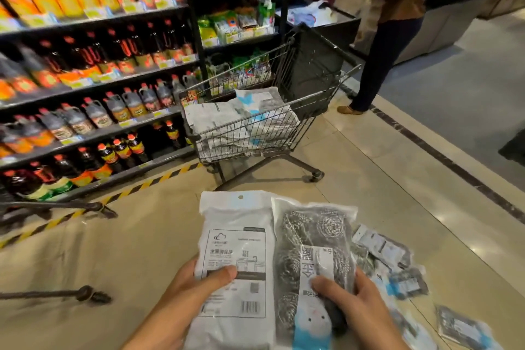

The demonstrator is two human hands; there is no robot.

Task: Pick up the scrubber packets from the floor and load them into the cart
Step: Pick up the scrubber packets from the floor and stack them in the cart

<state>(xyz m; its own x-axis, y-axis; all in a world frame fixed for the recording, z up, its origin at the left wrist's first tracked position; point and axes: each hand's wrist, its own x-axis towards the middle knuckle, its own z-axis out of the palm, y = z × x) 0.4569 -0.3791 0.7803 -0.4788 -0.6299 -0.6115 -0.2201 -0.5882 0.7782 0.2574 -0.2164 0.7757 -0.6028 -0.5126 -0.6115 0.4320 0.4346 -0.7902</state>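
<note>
Holding two scrubber packets, mid-carry: left hand [199, 281] pinching white-backed packet [235, 258]; right hand [352, 295] clamping clear-faced packet [312, 258]. Lying loose right of that hand: further packets [397, 267]. Standing ahead of both hands: cart [284, 133], already carrying many packets. Next, likely: lifting forward, dropping over rim.
</note>
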